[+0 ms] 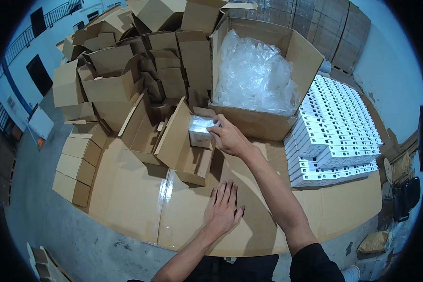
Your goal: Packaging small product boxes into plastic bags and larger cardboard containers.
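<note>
A small open cardboard box (178, 141) stands on the cardboard-covered table, its flaps raised. At its far end is a white box in shiny clear wrap (200, 132). My right hand (230, 137) reaches over the near right side with fingers curled and pinched on the wrapped box's right edge; part of the fingertips is hidden. My left hand (224, 209) lies flat on the tabletop, fingers spread, holding nothing. Just left of the small box stands another open cardboard box (143, 136), with part of its inside showing.
A large carton (249, 123) of crumpled clear plastic bags (256, 75) stands at the back. Stacked white boxes (333, 127) fill the right side. Open empty cartons (108, 84) pile up at the back left, with closed brown boxes (77, 162) along the table's left edge.
</note>
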Motion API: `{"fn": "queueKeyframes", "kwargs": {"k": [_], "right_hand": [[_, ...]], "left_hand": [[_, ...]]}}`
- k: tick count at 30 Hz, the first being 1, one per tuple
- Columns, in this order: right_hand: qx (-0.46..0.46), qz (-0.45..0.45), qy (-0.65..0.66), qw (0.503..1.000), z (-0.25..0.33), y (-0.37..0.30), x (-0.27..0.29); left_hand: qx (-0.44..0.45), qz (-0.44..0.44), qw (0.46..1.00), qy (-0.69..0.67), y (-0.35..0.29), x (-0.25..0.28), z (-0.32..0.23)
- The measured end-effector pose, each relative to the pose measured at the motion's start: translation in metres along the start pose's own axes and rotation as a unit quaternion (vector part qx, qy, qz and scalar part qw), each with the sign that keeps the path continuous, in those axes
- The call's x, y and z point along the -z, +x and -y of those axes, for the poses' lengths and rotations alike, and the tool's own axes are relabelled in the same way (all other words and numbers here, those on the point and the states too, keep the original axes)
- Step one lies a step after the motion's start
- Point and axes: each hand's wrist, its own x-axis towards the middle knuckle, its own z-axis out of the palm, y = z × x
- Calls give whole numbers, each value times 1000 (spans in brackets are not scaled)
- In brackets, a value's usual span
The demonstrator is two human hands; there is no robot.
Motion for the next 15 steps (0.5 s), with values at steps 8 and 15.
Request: {"fn": "queueKeyframes", "kwargs": {"k": [8, 15], "right_hand": [[-47, 12, 68, 996, 14, -54, 36], [-78, -146, -99, 981, 20, -159, 163]], "left_hand": [[-9, 4, 1000, 5, 1, -8, 0], [12, 18, 1000, -4, 3, -4, -2]]}}
